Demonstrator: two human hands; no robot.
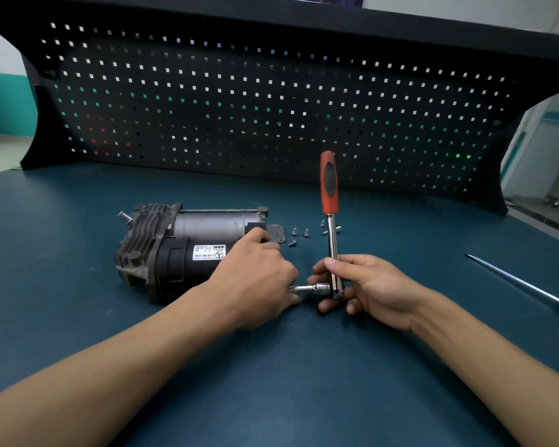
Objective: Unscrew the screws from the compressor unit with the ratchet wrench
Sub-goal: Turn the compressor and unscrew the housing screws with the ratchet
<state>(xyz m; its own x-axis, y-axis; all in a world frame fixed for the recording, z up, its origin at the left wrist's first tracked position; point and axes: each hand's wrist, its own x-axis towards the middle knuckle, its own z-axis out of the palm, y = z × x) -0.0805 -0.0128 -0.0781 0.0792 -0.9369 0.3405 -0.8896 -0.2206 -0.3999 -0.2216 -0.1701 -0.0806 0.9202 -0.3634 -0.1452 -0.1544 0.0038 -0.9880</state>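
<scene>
L hand (255, 279) grips compressor unit (181, 253), R hand (368, 285) grips wrench (331, 233)

The compressor (188, 246) blocked the left middle of the bench (304, 366). At its right end the left hand (255, 282) and right hand (368, 288) met on the wrench (332, 240), whose handle stood up like a post. Loose screws (306, 233) lay scattered just behind the hands. A screwdriver (513, 280) slanted across the far right. The pegboard (271, 108) closed off the back. Open bench lay between the forearms and between the wrench and the screwdriver.
</scene>
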